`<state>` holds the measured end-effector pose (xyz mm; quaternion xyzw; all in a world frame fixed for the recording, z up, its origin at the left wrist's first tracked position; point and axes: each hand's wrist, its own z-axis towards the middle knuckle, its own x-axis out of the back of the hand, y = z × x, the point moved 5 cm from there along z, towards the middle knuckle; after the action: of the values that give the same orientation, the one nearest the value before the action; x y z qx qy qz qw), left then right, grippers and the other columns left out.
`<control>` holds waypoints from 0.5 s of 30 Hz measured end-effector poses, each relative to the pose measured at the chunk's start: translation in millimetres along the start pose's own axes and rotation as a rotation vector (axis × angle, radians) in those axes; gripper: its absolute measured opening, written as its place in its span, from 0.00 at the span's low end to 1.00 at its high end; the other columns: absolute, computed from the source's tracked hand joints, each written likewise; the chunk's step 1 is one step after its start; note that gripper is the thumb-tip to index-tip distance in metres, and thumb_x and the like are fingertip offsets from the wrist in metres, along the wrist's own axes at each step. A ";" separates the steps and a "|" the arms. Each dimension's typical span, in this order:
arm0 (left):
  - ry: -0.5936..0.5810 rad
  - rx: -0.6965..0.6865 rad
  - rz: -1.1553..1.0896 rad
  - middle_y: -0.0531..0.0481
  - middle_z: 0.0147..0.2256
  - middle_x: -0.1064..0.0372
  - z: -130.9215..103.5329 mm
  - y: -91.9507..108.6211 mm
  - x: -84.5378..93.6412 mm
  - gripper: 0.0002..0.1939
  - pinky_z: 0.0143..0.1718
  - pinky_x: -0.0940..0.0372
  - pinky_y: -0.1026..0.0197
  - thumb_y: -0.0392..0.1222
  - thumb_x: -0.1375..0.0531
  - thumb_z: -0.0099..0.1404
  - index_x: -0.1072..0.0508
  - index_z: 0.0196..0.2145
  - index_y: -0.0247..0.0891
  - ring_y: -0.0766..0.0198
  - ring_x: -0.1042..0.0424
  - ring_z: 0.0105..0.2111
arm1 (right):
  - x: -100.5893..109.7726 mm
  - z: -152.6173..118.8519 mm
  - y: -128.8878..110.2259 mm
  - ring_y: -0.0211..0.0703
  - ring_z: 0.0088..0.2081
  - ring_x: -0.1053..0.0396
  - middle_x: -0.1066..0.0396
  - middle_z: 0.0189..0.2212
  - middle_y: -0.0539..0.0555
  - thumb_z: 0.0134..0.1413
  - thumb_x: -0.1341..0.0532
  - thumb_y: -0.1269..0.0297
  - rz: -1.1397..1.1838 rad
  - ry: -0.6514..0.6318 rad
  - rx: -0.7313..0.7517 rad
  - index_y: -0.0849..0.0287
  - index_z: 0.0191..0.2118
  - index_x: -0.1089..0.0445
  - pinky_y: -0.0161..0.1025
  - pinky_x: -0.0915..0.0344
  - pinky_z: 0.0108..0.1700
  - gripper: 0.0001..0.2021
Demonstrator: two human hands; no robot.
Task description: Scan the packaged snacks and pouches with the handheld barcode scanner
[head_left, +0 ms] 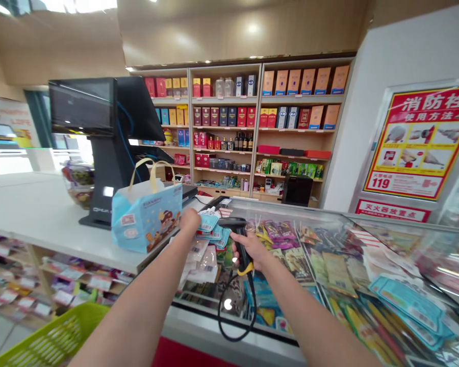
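Note:
My right hand (pixel 252 247) is wrapped round the grip of a black barcode scanner (pixel 234 223) with a yellow part low on its handle. The scanner's head points left, toward several light-blue packets (pixel 214 233) with printed barcodes. At those packets' left edge, my left hand (pixel 190 222) is closed on a blue packet (pixel 208 221); its fingertips are mostly hidden. Below lie clear and white packets (pixel 206 265) on the glass counter. A blue paper bag (pixel 147 216) with yellow handles stands upright just left of my left hand.
A black register terminal (pixel 107 148) stands on the white counter (pixel 19 193). The scanner's cable (pixel 229 339) loops over the glass case (pixel 275 326), which holds snack packs. More blue packets (pixel 409 306) lie at right. A green basket (pixel 49 336) is at lower left. Shelves of boxes (pixel 225 117) line the back wall.

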<state>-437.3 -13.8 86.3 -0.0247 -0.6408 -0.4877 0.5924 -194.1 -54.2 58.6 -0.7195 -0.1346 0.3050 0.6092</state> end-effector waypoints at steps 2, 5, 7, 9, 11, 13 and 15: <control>0.004 -0.005 0.044 0.33 0.49 0.29 -2.9 0.6 -0.7 0.17 0.47 0.37 0.47 0.31 0.46 0.59 0.24 0.44 0.36 0.44 0.30 0.51 | 0.7 1.0 -0.6 0.32 0.14 0.39 0.35 0.15 0.43 0.40 0.30 0.52 -0.009 0.000 0.001 0.57 0.31 0.41 0.32 0.37 0.16 0.21; 0.133 -0.090 0.103 0.33 0.53 0.33 -17.8 13.0 9.2 0.18 0.50 0.39 0.44 0.31 0.48 0.61 0.25 0.46 0.37 0.44 0.33 0.53 | 4.4 1.7 -1.3 0.33 0.14 0.38 0.35 0.15 0.42 0.40 0.30 0.53 -0.006 0.006 0.009 0.57 0.33 0.40 0.32 0.37 0.16 0.21; 0.242 -0.196 0.111 0.34 0.57 0.37 -32.0 28.9 15.2 0.18 0.51 0.40 0.44 0.33 0.48 0.63 0.27 0.48 0.38 0.46 0.36 0.55 | 9.4 0.7 -0.9 0.33 0.14 0.38 0.35 0.15 0.42 0.40 0.30 0.53 0.004 0.011 0.015 0.57 0.34 0.40 0.32 0.37 0.16 0.21; 0.277 -0.317 0.071 0.37 0.57 0.39 -46.9 49.0 12.1 0.18 0.53 0.40 0.48 0.36 0.48 0.63 0.28 0.49 0.38 0.48 0.37 0.56 | 18.2 -2.0 0.0 0.33 0.14 0.38 0.35 0.15 0.43 0.41 0.30 0.53 0.022 0.021 0.025 0.57 0.33 0.40 0.32 0.36 0.16 0.20; 0.217 -0.435 0.003 0.40 0.55 0.36 -63.1 71.1 -3.0 0.16 0.53 0.40 0.55 0.37 0.47 0.63 0.27 0.48 0.38 0.53 0.35 0.54 | 33.5 -7.1 0.3 0.33 0.14 0.39 0.35 0.15 0.43 0.41 0.30 0.53 0.036 0.050 0.043 0.58 0.32 0.39 0.33 0.36 0.16 0.20; 0.088 -0.531 -0.044 0.42 0.50 0.32 -83.6 93.0 -27.7 0.13 0.52 0.40 0.60 0.36 0.46 0.62 0.26 0.44 0.38 0.57 0.32 0.51 | 57.5 -15.1 -0.8 0.33 0.14 0.39 0.35 0.15 0.43 0.42 0.31 0.53 0.040 0.112 0.070 0.58 0.30 0.39 0.33 0.37 0.16 0.19; -0.029 -0.576 -0.067 0.43 0.46 0.29 -110.0 112.3 -53.9 0.10 0.49 0.39 0.61 0.36 0.45 0.62 0.25 0.40 0.38 0.58 0.30 0.47 | 88.6 -26.0 -3.1 0.33 0.14 0.40 0.35 0.14 0.44 0.43 0.31 0.54 0.027 0.182 0.079 0.58 0.30 0.38 0.33 0.38 0.16 0.17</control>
<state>-272.0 2.4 91.5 -0.1778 -0.4850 -0.6684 0.5352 -109.0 -24.1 39.1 -0.7216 -0.0566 0.2515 0.6425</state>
